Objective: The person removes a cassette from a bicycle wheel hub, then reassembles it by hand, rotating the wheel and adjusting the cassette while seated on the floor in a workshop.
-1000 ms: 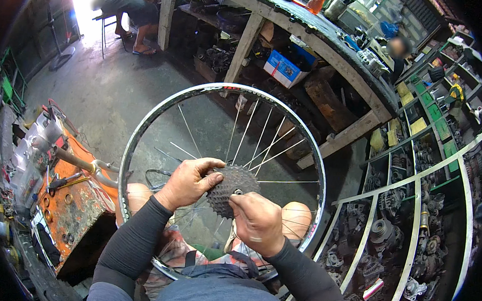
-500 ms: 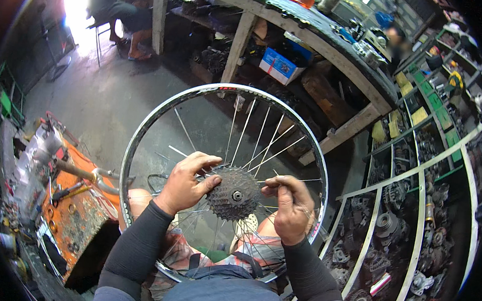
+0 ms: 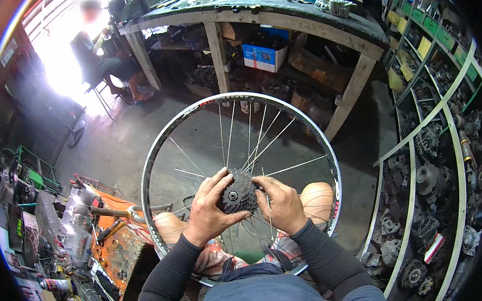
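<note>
A bicycle wheel (image 3: 162, 124) with a black and silver rim rests over my lap, only partly filled with spokes. At its centre is a dark sprocket cassette (image 3: 237, 199) on the hub. My left hand (image 3: 209, 208) curls round the cassette's left side, fingers at the top and thumb along the lower edge. Against the cassette's right side, my right hand (image 3: 283, 204) has thumb and forefinger pinched on a thin spoke (image 3: 270, 221), which slants down past the fingertips. Where the spoke meets the hub is hidden. Several other spokes fan out from the hub toward the far rim.
To the left, an orange, stained stand (image 3: 119, 253) carries tools and parts. A wooden workbench (image 3: 293, 22) stands ahead, a blue-and-white box (image 3: 262, 58) beneath it. Shelves of metal parts (image 3: 428, 178) line the right. A person (image 3: 95, 59) sits far left near the bright doorway.
My left hand has shifted its thumb down around the cassette's lower edge. The right hand has come in against the cassette's right side. The head view has turned, and the wheel sits slightly further right.
</note>
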Tool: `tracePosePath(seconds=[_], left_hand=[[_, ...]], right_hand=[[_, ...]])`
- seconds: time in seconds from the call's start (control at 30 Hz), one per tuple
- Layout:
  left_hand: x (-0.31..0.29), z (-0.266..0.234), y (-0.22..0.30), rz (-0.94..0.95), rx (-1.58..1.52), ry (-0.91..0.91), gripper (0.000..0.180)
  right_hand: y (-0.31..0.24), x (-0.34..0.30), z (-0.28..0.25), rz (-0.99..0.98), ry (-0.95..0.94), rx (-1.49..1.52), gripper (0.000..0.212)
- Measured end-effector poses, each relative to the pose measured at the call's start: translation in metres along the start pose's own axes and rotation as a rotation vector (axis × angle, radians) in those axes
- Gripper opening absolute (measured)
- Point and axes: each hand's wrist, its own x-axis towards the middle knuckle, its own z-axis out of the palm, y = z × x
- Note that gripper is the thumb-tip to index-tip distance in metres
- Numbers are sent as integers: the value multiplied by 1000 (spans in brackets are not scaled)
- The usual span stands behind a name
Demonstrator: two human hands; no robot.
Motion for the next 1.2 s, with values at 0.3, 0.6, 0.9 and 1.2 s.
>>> tracePosePath(seconds=[0.3, 0.6, 0.9, 1.2], left_hand=[[14, -4, 2, 41, -77, -119, 100], [9, 14, 11, -89, -107, -38, 103], [3, 20, 21, -79, -1, 41, 101], [-3, 11, 14, -101, -44, 14, 104]], right_hand=[[10, -9, -10, 33, -2, 64, 31], [17, -12, -15, 57, 38, 81, 31], [19, -13, -13, 54, 31, 74, 32], [14, -11, -6, 36, 19, 80, 32]])
